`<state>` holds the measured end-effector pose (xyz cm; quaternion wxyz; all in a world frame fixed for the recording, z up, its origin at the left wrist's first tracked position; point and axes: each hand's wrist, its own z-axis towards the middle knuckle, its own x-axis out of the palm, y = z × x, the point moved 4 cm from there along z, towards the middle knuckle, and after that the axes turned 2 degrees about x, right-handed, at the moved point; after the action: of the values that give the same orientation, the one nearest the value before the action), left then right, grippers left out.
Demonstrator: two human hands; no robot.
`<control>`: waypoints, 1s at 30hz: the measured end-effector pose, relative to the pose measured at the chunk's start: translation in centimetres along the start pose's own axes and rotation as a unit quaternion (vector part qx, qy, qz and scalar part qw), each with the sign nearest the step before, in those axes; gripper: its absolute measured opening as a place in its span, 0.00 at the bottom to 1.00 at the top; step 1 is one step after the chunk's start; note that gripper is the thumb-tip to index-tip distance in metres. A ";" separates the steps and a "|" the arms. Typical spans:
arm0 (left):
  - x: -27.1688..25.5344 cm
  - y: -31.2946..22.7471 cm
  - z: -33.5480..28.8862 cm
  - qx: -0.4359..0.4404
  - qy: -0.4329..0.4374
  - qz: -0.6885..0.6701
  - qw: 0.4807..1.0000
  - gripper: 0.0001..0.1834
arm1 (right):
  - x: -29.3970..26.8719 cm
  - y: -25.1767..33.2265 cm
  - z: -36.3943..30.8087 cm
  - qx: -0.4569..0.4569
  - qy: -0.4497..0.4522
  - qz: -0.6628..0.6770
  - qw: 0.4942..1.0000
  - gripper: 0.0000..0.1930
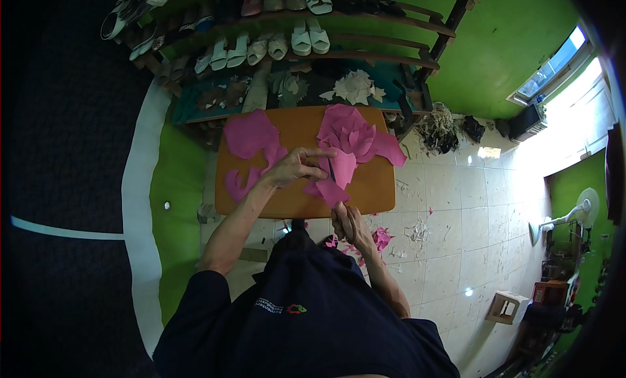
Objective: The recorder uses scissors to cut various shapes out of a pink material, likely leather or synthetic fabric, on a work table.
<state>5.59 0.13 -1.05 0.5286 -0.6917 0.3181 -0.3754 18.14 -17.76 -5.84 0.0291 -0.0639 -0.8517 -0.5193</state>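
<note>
My left hand [293, 168] is over the middle of the small table, its index finger stretched out along a pink sheet piece [343, 166] and its other fingers gripping that piece. At the table's near edge my right hand [351, 223] is closed around the handles of scissors, which are mostly hidden. A dark blade of the scissors [332, 170] shows against the pink piece, between the two hands. Behind it lies a pile of cut pink pieces [345, 127]. A larger pink sheet [250, 133] with a curved cut-out lies at the left of the table.
The orange-brown table [375, 192] stands before a rack [385, 42] of shoes and sandals. White cut pieces [355, 88] lie on the low shelf. Pink scraps [383, 238] and pale shreds [418, 230] litter the tiled floor. A white fan [585, 207] stands far right.
</note>
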 end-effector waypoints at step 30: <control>-0.7 0.1 -0.4 0.012 -0.034 -0.048 0.998 0.26 | -1.6 1.1 -1.2 -0.030 0.017 -0.069 0.997 0.35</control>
<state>4.87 0.46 -1.19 0.5286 -0.7121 0.2620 -0.3807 19.91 -18.43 -4.54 0.0055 0.0028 -0.8372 -0.5468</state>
